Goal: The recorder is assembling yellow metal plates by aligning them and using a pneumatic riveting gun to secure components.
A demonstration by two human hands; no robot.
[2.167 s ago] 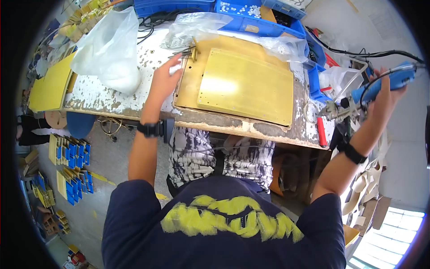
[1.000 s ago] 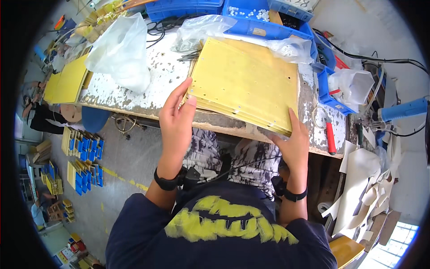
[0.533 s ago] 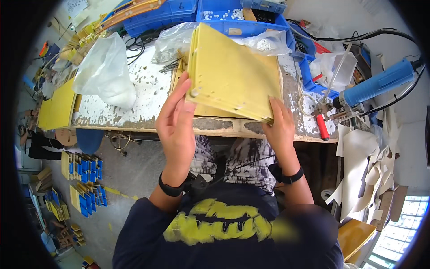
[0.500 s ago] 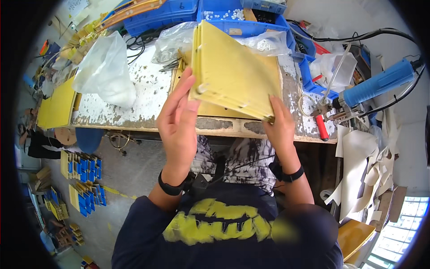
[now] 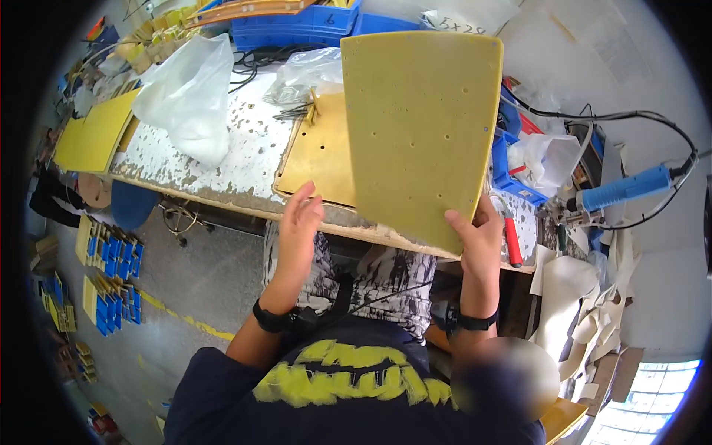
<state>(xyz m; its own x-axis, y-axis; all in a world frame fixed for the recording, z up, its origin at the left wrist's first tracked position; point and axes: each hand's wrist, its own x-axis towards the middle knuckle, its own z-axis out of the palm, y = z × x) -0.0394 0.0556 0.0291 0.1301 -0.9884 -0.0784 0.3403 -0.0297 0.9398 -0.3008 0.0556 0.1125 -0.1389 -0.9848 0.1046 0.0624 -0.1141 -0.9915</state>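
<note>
My right hand (image 5: 480, 231) grips a large yellow panel (image 5: 419, 133) by its lower right corner, thumb on the near face. Rounded at its corners and dotted with small holes, the panel stands tilted up above the workbench and faces me. To its left, my left hand (image 5: 298, 231) is free of it, fingers apart, near the bench's front edge. Partly behind the panel, a yellow board (image 5: 319, 159) with dark holes lies on the bench. Some thin metal pieces (image 5: 300, 111) rest at its far left corner.
Clear plastic bags (image 5: 194, 104) lie on the paint-worn workbench (image 5: 248, 137). Blue bins (image 5: 293, 28) line its back. On the right are a blue cylindrical tool (image 5: 630, 189) with a cable, a red-handled tool (image 5: 512, 243) and cream sheet scraps (image 5: 567, 297). Yellow sheets (image 5: 96, 133) sit at far left.
The panel has swung from a slanted, edge-on pose to facing me, moving right. My left hand has let go of it and dropped lower; the right hand keeps its hold.
</note>
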